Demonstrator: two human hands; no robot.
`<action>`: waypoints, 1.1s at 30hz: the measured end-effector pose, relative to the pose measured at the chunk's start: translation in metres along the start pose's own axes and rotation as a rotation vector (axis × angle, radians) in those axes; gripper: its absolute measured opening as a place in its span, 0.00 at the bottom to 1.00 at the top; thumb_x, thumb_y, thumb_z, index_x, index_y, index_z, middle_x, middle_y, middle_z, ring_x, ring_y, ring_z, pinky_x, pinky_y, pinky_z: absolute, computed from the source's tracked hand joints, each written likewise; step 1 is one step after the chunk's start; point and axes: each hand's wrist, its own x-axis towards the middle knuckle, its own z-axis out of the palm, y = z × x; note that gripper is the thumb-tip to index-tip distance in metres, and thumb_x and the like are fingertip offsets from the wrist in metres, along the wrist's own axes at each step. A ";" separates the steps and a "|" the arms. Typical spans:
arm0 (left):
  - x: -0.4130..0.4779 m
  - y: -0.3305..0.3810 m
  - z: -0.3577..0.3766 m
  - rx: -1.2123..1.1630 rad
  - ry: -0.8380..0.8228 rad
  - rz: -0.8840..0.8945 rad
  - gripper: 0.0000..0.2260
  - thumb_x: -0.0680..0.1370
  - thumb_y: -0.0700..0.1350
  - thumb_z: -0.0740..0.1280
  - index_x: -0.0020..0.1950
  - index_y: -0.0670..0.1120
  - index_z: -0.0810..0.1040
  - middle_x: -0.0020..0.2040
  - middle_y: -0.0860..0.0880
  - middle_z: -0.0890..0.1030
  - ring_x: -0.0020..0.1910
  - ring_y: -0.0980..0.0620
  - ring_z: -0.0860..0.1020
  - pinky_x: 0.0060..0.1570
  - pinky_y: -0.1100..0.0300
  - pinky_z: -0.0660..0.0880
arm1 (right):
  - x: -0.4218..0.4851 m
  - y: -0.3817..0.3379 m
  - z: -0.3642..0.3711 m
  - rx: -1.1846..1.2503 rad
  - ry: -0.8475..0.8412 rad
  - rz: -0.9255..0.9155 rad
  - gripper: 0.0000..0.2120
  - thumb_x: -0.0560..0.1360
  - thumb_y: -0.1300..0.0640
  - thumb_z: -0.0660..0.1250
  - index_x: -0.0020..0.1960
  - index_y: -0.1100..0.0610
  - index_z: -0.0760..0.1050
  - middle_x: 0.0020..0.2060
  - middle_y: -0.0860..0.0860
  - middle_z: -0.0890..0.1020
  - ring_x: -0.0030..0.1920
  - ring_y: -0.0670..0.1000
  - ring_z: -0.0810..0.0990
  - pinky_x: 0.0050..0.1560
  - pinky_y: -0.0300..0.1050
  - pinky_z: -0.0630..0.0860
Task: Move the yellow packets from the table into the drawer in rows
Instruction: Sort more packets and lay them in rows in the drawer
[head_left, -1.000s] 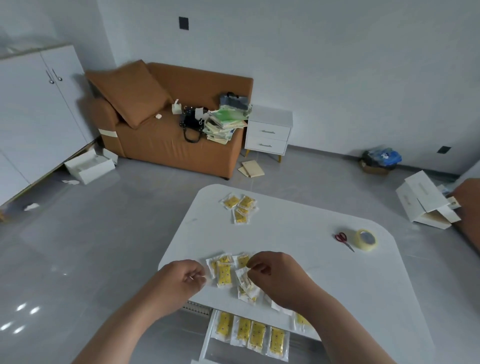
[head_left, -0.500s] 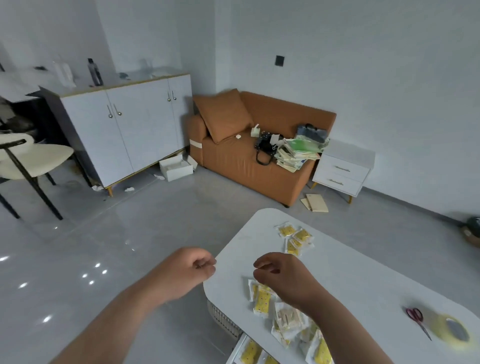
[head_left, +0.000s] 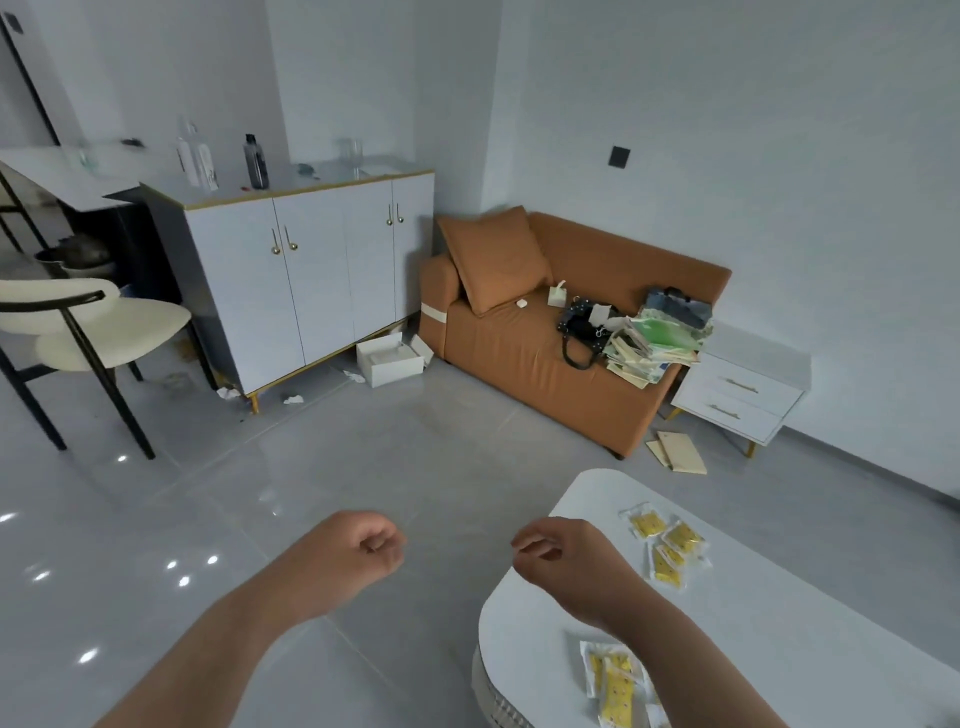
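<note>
The white table (head_left: 769, 639) fills the lower right corner. A small cluster of yellow packets (head_left: 667, 548) lies near its far left edge. More yellow packets (head_left: 613, 680) lie at the near edge, partly hidden by my right forearm. My left hand (head_left: 358, 556) hovers over the floor left of the table, fingers curled into a loose fist with nothing in it. My right hand (head_left: 563, 566) hovers above the table's left edge, its fingers curled too, holding nothing that I can see. The drawer is out of view.
Ahead stand an orange sofa (head_left: 561, 353) with a bag and stacked papers, a white nightstand (head_left: 737, 400) and a white cabinet (head_left: 311, 280). A cream chair (head_left: 83, 327) is at the left. A white box (head_left: 389, 358) lies on the grey floor.
The view has swung left and up, so the drawer, scissors and tape have left the frame. Both hands have lifted away from the near packets and now hover empty.
</note>
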 end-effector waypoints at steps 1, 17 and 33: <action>0.010 -0.010 -0.017 0.008 -0.018 0.001 0.03 0.69 0.52 0.65 0.40 0.56 0.78 0.31 0.57 0.72 0.30 0.61 0.69 0.35 0.65 0.67 | 0.013 -0.011 0.007 -0.010 0.006 0.012 0.06 0.71 0.54 0.68 0.44 0.42 0.78 0.41 0.41 0.83 0.45 0.39 0.82 0.50 0.36 0.78; 0.192 -0.075 -0.124 0.121 -0.231 -0.008 0.04 0.75 0.47 0.67 0.41 0.49 0.79 0.34 0.54 0.75 0.33 0.57 0.71 0.36 0.62 0.69 | 0.173 -0.053 0.028 -0.026 0.108 0.189 0.05 0.74 0.52 0.66 0.49 0.45 0.79 0.41 0.39 0.80 0.47 0.40 0.80 0.48 0.37 0.77; 0.504 0.032 -0.160 0.302 -0.317 0.222 0.05 0.78 0.47 0.66 0.42 0.56 0.76 0.37 0.55 0.76 0.35 0.61 0.73 0.38 0.68 0.69 | 0.408 -0.040 -0.110 -0.025 0.251 0.223 0.10 0.75 0.52 0.67 0.56 0.51 0.80 0.45 0.42 0.80 0.47 0.41 0.79 0.45 0.32 0.74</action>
